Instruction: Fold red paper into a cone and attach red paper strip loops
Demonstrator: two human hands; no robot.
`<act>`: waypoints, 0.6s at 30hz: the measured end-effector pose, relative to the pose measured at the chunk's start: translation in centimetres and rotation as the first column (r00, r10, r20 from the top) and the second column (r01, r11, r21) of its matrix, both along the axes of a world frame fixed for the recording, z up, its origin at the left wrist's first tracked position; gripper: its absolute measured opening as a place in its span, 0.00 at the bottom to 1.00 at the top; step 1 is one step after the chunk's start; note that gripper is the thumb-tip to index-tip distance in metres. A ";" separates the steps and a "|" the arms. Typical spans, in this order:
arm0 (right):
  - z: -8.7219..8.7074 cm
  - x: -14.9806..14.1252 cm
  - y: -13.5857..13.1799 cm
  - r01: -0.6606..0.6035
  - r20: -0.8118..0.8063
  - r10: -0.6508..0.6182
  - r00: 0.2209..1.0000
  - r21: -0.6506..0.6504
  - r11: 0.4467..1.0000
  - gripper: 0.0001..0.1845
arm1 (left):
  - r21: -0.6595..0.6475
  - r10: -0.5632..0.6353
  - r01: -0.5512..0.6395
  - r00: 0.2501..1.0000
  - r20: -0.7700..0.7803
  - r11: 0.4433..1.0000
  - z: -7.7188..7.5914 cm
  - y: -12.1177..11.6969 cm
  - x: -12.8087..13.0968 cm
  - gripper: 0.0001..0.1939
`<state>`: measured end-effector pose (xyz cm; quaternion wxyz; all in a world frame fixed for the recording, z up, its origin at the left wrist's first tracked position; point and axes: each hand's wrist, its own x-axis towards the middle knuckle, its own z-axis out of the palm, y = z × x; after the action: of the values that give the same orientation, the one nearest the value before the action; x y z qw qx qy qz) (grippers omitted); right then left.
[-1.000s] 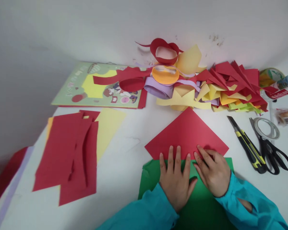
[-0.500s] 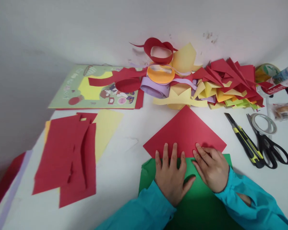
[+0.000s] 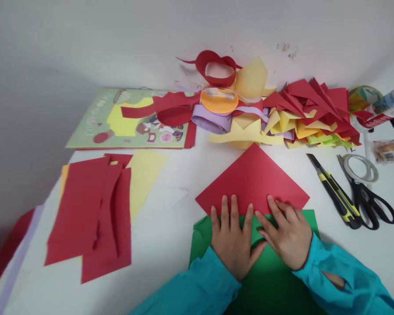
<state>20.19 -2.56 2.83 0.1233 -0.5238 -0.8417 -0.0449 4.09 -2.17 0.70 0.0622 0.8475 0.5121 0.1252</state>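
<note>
A red sheet of paper lies in front of me with one corner pointing away, its near part over the edge of a green sheet. My left hand rests flat with fingers spread, the fingertips on the red paper and the palm over the green. Beside it my right hand lies palm down, fingers apart, its index fingertip touching the red paper's lower part. Its thumb comes near my left thumb. Neither hand grips anything. The paper under both hands is hidden.
To the right lie a utility knife, black scissors and a tape roll. Red sheets are stacked at left. Behind stand paper crowns, folded paper pieces and a green picture book.
My right index finger and thumb have spread apart, the thumb side shifting left toward my left hand. My left fingers have shifted slightly. The red paper stays in place.
</note>
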 end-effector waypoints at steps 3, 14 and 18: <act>0.1 0.0 0.1 0.005 -0.015 -0.005 1.000 0.005 1.000 0.16 | 0.009 0.012 -0.012 1.000 0.005 1.000 0.0 0.0 0.0 0.38; -0.3 -0.7 -0.9 0.120 -0.053 -0.118 0.992 0.045 0.992 0.12 | 0.035 0.036 -0.035 0.999 -0.017 0.999 0.1 -0.1 0.1 0.41; 0.0 -0.6 -0.8 0.122 -0.051 -0.119 0.992 0.045 0.992 0.11 | 0.042 0.040 -0.039 0.999 -0.023 0.998 0.0 -0.1 0.0 0.42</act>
<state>19.58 -3.41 2.83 0.1531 -0.5715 -0.8040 -0.0598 4.10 -2.28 0.72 0.0360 0.8398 0.5267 0.1269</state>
